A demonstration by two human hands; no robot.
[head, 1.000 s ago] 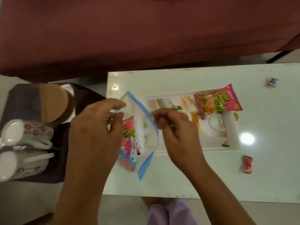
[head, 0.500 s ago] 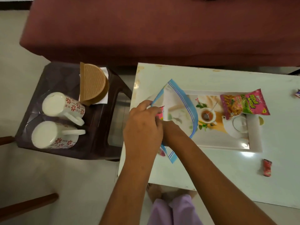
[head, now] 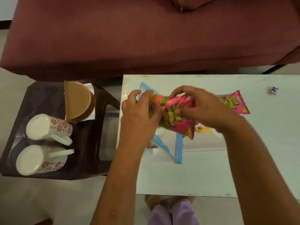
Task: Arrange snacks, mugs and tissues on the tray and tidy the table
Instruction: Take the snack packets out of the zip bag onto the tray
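**Both hands on a pink snack packet**

Head view: the left hand (head: 139, 117) and right hand (head: 206, 108) together grip a pink snack packet (head: 175, 116) above a clear zip bag (head: 168, 146) on the worktop (head: 203, 172). A second packet (head: 235, 103) lies at 3 o'clock of it. Two mugs (head: 47, 127) lie on a stool (head: 90, 143) at 9 o'clock.

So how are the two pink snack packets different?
The near snack packet is held in both hands, the left hand and right hand, above the zip bag. The far snack packet lies flat, untouched, partly hidden behind the right hand. Both are pink with green-and-yellow lettering.
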